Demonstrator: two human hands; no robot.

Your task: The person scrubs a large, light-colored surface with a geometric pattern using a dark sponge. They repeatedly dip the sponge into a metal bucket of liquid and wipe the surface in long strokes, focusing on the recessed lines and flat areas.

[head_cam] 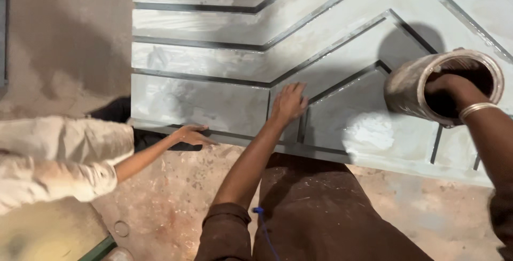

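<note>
A large grey metal panel (pixel 214 100) with raised dark strips in a chevron pattern stands in front of me, smeared with pale filler. My left hand (pixel 288 102) lies flat on the panel, fingers spread, beside a vertical strip. My right hand (pixel 448 91) reaches down inside a dirty round tin (pixel 411 87) held up over the panel's right side; its fingers are hidden in the tin. A metal bangle (pixel 477 110) circles that wrist.
Another person in a pale sleeve (pixel 59 159) crouches at the left, their hand (pixel 192 134) resting on the panel's lower edge. Dusty reddish concrete floor (pixel 171 202) lies below. My brown trousers (pixel 320 213) fill the bottom centre.
</note>
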